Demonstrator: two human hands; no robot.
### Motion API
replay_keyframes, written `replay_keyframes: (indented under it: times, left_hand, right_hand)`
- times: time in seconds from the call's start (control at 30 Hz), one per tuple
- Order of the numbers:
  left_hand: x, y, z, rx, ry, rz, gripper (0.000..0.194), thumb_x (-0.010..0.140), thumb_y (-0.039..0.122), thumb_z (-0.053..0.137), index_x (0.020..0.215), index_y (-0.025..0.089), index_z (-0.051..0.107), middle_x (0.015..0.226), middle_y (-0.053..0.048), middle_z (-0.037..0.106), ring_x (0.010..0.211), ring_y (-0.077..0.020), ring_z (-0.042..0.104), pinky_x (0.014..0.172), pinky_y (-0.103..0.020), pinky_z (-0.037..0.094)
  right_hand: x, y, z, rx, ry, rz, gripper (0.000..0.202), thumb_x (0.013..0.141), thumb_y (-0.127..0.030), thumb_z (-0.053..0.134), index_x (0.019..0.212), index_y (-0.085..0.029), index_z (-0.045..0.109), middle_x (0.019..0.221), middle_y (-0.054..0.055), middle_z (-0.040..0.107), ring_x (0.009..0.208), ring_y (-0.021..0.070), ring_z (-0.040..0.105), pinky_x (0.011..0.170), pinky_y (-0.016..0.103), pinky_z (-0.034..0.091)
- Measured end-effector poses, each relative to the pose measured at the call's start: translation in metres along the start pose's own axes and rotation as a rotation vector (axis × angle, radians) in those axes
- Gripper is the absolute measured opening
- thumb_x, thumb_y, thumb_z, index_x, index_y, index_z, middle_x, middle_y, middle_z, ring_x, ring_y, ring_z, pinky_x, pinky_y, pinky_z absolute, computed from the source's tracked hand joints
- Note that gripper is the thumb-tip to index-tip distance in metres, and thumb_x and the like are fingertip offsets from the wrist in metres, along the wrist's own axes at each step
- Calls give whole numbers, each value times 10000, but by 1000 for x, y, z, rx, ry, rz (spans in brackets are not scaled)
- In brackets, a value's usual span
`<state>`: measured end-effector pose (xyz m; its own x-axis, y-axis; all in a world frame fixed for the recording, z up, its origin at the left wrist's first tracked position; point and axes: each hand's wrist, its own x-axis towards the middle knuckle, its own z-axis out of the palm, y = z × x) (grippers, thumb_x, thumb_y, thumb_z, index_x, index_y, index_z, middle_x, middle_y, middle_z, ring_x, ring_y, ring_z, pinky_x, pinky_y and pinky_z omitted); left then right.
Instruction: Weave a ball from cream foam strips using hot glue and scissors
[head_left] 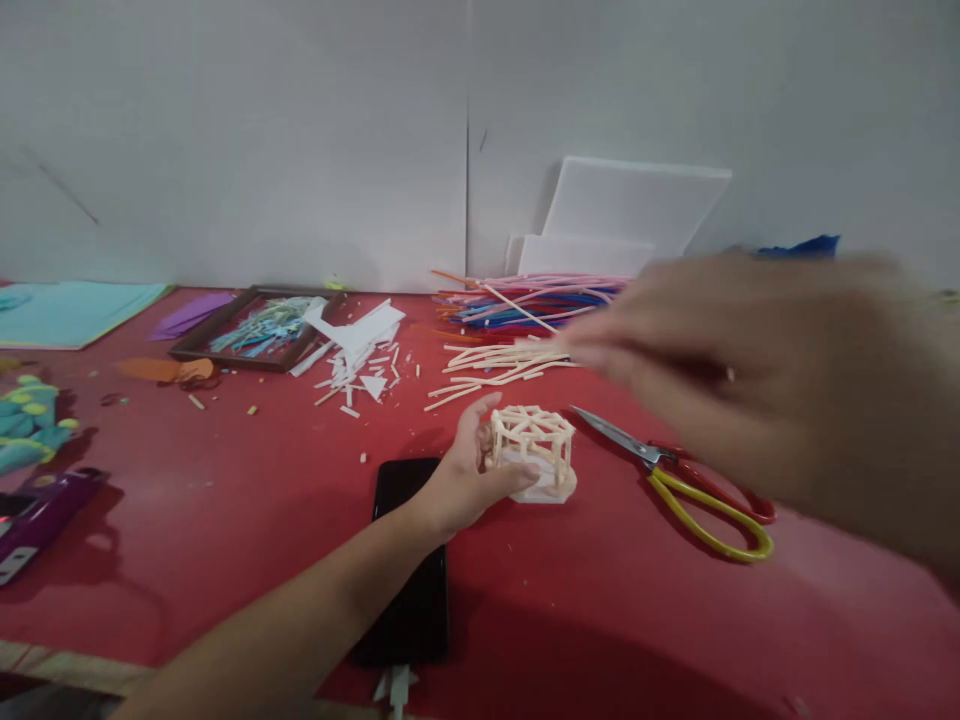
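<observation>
A small open-sided model built of cream sticks on a white base (534,440) is held by my left hand (480,475), whose thumb lies over the base while the fingers curl behind. Nearer the camera, my right hand (697,350) is smeared by motion. Its thumb and forefinger come together in a pinch in front of the loose cream sticks (480,375). A pale blurred bit shows at those fingertips, too unclear to name. Scissors (645,455) with one yellow and one red handle lie below the right hand, blades partly open. Beneath my left forearm is a black phone (412,600).
Pink, blue and orange fuzzy stems (525,300) lie at the back, before white boards (630,215) leaning on the wall. White scraps (360,340) and a brown frame (247,290) lie left. Further left are a purple tool (52,520) and turquoise paper (82,310).
</observation>
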<state>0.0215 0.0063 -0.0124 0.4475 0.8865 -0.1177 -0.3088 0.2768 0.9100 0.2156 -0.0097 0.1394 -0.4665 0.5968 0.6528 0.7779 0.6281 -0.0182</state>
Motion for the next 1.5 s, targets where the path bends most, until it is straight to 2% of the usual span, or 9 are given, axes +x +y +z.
replay_keyframes:
  times: [0.07, 0.17, 0.33, 0.53, 0.87, 1.1, 1.27, 1.37, 1.5]
  left_hand:
    - [-2, 0, 1, -4, -46, -8, 820, 675, 265, 899, 1342, 244, 423, 1280, -113, 635, 1150, -273, 667, 991, -415, 516]
    - [-4, 1, 2, 36, -104, 1, 690, 697, 269, 887, 1254, 240, 479, 1263, -101, 637, 1132, -264, 663, 956, -393, 523]
    - [-8, 1, 5, 139, -157, 10, 653, 721, 207, 841, 1240, 241, 446, 1230, -87, 618, 1087, -230, 654, 933, -359, 507]
    - [-14, 1, 12, 274, -210, -26, 726, 750, 188, 784, 1336, 226, 357, 1256, -125, 604, 1126, -253, 645, 936, -372, 507]
    - [-12, 0, 9, 431, -143, 49, 622, 737, 304, 820, 1114, 227, 332, 1108, -94, 615, 963, -221, 655, 806, -344, 525]
    - [-9, -2, 5, 669, 54, 275, 557, 758, 361, 815, 1119, 224, 414, 1405, -170, 508, 1336, -308, 506, 1119, -465, 395]
    - [-8, 5, 7, 798, 26, 248, 290, 812, 422, 760, 841, 202, 573, 874, -38, 649, 819, -185, 604, 761, -323, 501]
    - [-10, 4, 9, 658, -1, 148, 302, 821, 380, 745, 971, 210, 545, 815, 6, 654, 675, -128, 600, 635, -257, 478]
    - [-10, 2, 10, 600, 62, 167, 319, 794, 333, 774, 941, 211, 519, 843, 2, 668, 672, -110, 599, 620, -239, 481]
  right_hand:
    - [-37, -8, 16, 46, 28, -23, 235, 992, -262, 520, 938, -241, 747, 839, 6, 792, 701, 142, 731, 565, 241, 524]
    - [-79, -16, 40, 112, 124, 146, 119, 993, -239, 562, 994, -225, 680, 791, -15, 781, 593, 93, 701, 546, 174, 529]
    - [-111, -17, 59, 190, 96, 176, 91, 993, -214, 557, 993, -239, 645, 763, -16, 761, 575, 90, 689, 511, 169, 515]
    - [-119, -10, 63, 235, 18, 55, 137, 998, -173, 511, 993, -254, 620, 771, -16, 771, 640, 112, 728, 592, 194, 570]
    - [-139, -9, 82, 314, -3, 311, 180, 972, -293, 571, 1110, -300, 685, 869, 4, 796, 661, 161, 741, 604, 270, 609]
    - [-128, -12, 81, 221, -10, 275, 209, 1020, -316, 502, 969, -252, 694, 825, 29, 796, 679, 174, 753, 607, 262, 589]
    - [-127, -16, 85, 195, -4, 315, 249, 1034, -333, 472, 951, -240, 687, 795, 25, 789, 659, 169, 750, 571, 250, 574]
    - [-130, -18, 90, 205, 12, 364, 228, 1019, -341, 492, 972, -256, 698, 801, 23, 789, 655, 183, 747, 578, 273, 577]
    - [-135, -22, 96, 208, 8, 342, 226, 1017, -321, 498, 983, -242, 707, 843, 40, 796, 709, 185, 759, 627, 268, 583]
